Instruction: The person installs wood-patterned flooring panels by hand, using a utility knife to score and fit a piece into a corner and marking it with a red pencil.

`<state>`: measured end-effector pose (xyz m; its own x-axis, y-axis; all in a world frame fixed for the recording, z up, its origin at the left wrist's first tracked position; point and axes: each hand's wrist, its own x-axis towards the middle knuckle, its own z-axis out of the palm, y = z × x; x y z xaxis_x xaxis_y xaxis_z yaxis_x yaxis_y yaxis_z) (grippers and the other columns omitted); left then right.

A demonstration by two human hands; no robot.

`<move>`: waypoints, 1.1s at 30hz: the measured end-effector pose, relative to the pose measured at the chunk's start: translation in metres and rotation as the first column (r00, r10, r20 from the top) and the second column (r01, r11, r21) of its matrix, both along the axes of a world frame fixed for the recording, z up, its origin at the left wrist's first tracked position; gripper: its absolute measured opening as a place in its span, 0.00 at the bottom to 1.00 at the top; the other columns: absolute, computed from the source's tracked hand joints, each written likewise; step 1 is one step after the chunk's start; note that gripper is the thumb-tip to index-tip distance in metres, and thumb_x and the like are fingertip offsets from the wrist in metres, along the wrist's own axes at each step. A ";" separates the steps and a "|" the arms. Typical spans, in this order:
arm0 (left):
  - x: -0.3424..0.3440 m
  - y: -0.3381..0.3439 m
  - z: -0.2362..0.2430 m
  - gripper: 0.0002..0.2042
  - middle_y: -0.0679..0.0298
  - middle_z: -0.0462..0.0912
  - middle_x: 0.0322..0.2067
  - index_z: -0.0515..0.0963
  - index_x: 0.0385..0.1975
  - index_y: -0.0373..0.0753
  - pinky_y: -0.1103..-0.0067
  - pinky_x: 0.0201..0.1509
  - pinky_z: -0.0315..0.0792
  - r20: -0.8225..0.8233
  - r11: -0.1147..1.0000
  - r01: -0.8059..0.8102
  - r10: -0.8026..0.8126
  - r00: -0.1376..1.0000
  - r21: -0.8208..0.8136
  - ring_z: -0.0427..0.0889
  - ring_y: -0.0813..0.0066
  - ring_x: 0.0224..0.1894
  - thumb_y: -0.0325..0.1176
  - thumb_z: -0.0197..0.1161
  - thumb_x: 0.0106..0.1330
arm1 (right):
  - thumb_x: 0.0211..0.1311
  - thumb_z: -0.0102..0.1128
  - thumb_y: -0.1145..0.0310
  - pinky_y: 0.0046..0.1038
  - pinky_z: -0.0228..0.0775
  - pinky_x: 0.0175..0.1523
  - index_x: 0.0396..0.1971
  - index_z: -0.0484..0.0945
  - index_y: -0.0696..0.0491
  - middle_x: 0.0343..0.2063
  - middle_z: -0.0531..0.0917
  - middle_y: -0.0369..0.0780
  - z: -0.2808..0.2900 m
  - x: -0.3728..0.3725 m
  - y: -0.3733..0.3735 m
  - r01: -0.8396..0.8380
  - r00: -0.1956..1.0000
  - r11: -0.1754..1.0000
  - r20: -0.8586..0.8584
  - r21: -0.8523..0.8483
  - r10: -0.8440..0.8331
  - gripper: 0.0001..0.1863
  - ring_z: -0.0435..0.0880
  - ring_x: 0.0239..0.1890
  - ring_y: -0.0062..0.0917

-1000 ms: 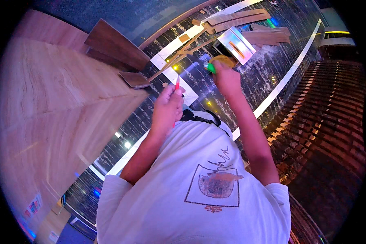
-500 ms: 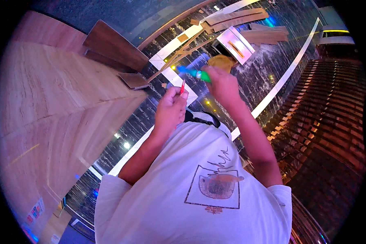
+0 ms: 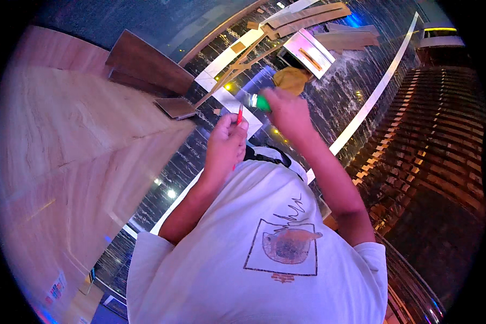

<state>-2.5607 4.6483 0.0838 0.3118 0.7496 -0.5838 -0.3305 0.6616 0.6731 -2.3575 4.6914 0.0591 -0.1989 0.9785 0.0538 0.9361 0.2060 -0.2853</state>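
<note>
My left hand (image 3: 225,146) grips an upright red pencil (image 3: 240,115), its pointed tip above my fingers. Up and to the right, my right hand (image 3: 289,116) is closed on a green-handled tool (image 3: 262,103) with a silver part, held sideways beside the pencil tip. The tool's working end is too small to make out clearly. Both hands are raised in front of my white T-shirt (image 3: 237,227) and a black strap at my waist. An ochre cloth or bag (image 3: 290,82) lies on the floor just beyond my right hand.
On the dark marbled floor (image 3: 183,162) with white bands lie brown plank offcuts (image 3: 308,16) and a white board (image 3: 309,51) with an orange bar on it. At left are a beige stone-patterned surface (image 3: 81,151) and dark wood panels (image 3: 148,67); at right, a brown stepped reflective surface (image 3: 426,151).
My right hand with the green tool has moved left and down, closer to the pencil tip. My left hand has shifted slightly right with the pencil still in it.
</note>
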 end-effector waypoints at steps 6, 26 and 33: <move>-0.001 -0.001 0.003 0.09 0.74 0.65 0.21 0.69 0.43 0.42 0.88 0.15 0.52 -0.042 1.000 -0.002 0.002 0.999 -0.014 0.59 0.90 0.15 0.36 0.61 0.74 | 0.52 0.66 0.71 0.40 0.78 0.36 0.49 0.76 0.45 0.35 0.84 0.41 0.016 -0.003 -0.008 -0.131 0.984 0.989 -0.115 0.076 0.139 0.21 0.86 0.36 0.41; -0.027 -0.001 0.002 0.13 0.75 0.64 0.21 0.72 0.55 0.42 0.88 0.17 0.50 -0.052 0.998 0.039 -0.037 0.998 0.040 0.57 0.91 0.17 0.41 0.52 0.78 | 0.52 0.67 0.70 0.40 0.76 0.35 0.50 0.77 0.46 0.31 0.81 0.41 0.008 -0.030 -0.001 0.027 1.000 0.999 -0.009 0.019 -0.027 0.22 0.85 0.33 0.40; -0.027 -0.002 -0.006 0.12 0.74 0.64 0.23 0.73 0.52 0.42 0.88 0.18 0.52 -0.018 1.000 -0.006 0.006 1.000 -0.014 0.58 0.90 0.18 0.40 0.50 0.80 | 0.53 0.66 0.70 0.40 0.76 0.34 0.48 0.76 0.47 0.31 0.81 0.40 0.010 -0.035 -0.013 -0.119 0.990 0.987 -0.059 0.107 0.126 0.20 0.85 0.35 0.40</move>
